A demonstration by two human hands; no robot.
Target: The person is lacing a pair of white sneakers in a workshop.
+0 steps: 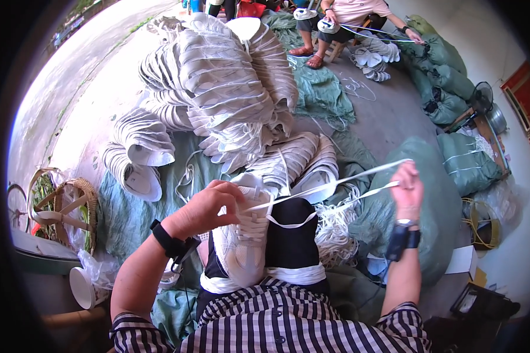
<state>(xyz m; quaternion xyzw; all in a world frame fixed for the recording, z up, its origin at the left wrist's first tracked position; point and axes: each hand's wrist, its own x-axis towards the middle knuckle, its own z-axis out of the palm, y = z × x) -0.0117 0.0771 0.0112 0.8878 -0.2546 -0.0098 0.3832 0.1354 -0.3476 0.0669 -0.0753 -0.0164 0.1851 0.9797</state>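
A white shoe upper (239, 250) lies on my lap, toe end toward my body, with lacing across its front. My left hand (215, 205) is closed on the collar end of this upper, thumb and fingers pinching near its top eyelets. Out to the right, my right hand (407, 185) is raised and closed on a white shoelace (347, 181). Two strands run from that hand: the upper one is taut to the shoe, the lower one sags in a loop over my dark trouser leg (292, 241).
Stacked shoe uppers (223, 76) pile up ahead on green sheeting (185, 173). A heap of loose laces (337, 235) lies right of my knees, beside a big green sack (420, 217). A wicker basket (88, 206) stands left. Another person's hand (415, 36) pulls laces at the back.
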